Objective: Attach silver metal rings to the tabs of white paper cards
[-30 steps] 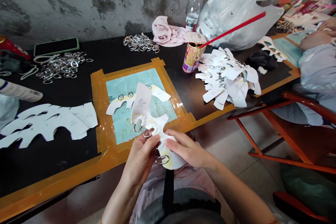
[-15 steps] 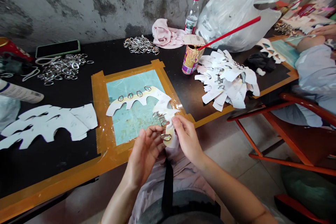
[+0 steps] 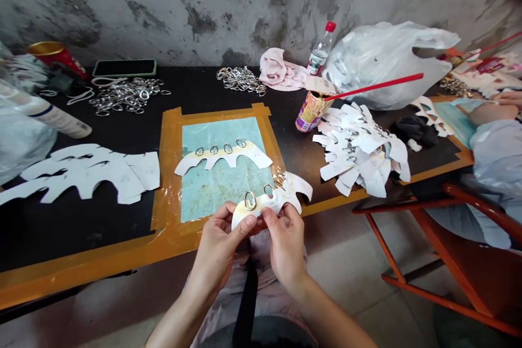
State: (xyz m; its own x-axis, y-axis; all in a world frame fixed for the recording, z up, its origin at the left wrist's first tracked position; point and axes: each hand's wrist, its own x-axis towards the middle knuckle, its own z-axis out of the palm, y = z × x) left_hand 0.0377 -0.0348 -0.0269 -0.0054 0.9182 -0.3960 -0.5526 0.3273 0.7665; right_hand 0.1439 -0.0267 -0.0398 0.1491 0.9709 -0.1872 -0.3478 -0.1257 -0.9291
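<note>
Between my two hands, just off the table's front edge, is a white scalloped strip (image 3: 293, 187) with metal rings standing along it. My left hand (image 3: 222, 242) pinches its left end, thumb on the front below a metal ring (image 3: 250, 200). With thumb and fingers closed, my right hand (image 3: 285, 239) grips the strip further along, below a second ring (image 3: 269, 191). Another scalloped strip (image 3: 224, 158), bearing several metal rings along its yellowish upper edge, lies on the light-blue sheet (image 3: 199, 201) beyond my hands.
Bare white strips (image 3: 134, 174) lie at left, below loose rings (image 3: 126, 95). More rings (image 3: 240, 80) lie at the back. A tub (image 3: 312, 109) with a red stick stands near piled ringed strips (image 3: 362, 147). A co-worker's sleeve (image 3: 495, 147) and a red-brown chair (image 3: 460, 261) are at right.
My left hand has closed on the strip's end. The strip has turned from hanging upright to lying across both hands, ring side visible. The camera view has shifted.
</note>
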